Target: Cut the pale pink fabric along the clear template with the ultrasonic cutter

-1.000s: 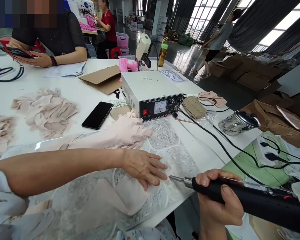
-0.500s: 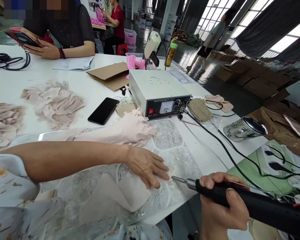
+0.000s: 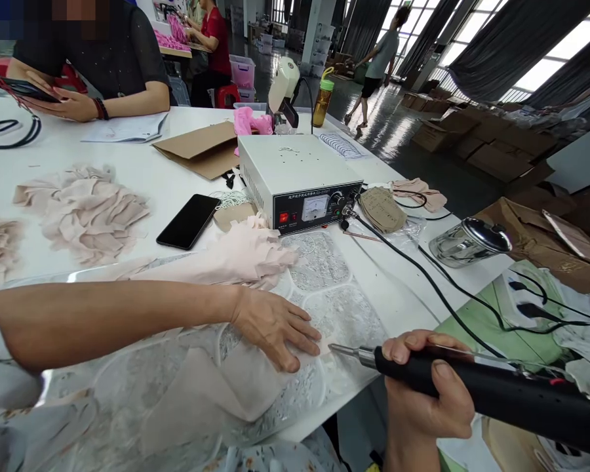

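Note:
My left hand (image 3: 275,328) lies flat with fingers stretched out, pressing a thin pale-pink fabric piece (image 3: 248,387) onto a clear, patterned plastic mat (image 3: 324,262). My right hand (image 3: 425,387) is wrapped around the black barrel of a handheld ultrasonic welder (image 3: 501,400). Its narrow metal tip points left, close to my left fingertips and at the fabric's edge; whether it touches the fabric I cannot tell. Behind my left forearm is a bunch of pale-pink fabric strips (image 3: 246,252). The white power box (image 3: 299,174), with a dial and red switch, stands beyond them.
A black phone (image 3: 187,221), a cardboard folder (image 3: 199,149) and heaps of pink fabric pieces (image 3: 91,213) lie leftward. Black cables (image 3: 423,275) run past a lidded clear jar (image 3: 469,242) at right. Across the table a person (image 3: 93,65) holds a phone; another person (image 3: 378,62) walks behind.
The whole view has shifted, so the table's things sit slightly further left. My hands and the welder keep nearly the same places relative to the fabric. The walking person has moved left.

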`<control>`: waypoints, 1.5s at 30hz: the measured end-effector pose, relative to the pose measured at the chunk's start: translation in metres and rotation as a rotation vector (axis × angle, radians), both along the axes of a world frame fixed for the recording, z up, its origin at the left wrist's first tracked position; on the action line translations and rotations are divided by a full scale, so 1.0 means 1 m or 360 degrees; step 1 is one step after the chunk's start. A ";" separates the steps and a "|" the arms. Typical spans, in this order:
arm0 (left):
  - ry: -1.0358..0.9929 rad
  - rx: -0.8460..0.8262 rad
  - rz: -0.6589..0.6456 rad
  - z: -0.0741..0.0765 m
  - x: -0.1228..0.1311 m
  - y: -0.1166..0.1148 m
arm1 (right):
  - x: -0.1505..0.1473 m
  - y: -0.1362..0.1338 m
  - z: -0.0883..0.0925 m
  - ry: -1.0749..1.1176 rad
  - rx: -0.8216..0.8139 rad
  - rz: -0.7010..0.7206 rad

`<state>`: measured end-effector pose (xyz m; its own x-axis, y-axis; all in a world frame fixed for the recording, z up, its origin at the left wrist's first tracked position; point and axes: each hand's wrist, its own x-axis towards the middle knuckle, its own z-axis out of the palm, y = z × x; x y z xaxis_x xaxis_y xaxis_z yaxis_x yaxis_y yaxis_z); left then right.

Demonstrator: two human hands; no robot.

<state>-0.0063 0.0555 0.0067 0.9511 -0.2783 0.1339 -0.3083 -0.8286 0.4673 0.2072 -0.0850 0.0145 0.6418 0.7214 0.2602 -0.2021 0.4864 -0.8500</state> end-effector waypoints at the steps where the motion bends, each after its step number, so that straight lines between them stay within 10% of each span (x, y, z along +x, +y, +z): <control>1: -0.0037 0.0029 -0.0016 -0.001 0.000 0.000 | 0.001 0.000 0.000 0.0002 0.0004 0.0004; 45: -0.0163 -0.0004 -0.0073 -0.001 0.001 0.006 | -0.007 0.003 0.005 -0.0074 0.0077 0.0003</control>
<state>-0.0054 0.0615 0.0058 0.9188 -0.3207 0.2303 -0.3919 -0.8113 0.4337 0.1998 -0.0816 0.0197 0.6267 0.7084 0.3246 -0.1637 0.5270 -0.8339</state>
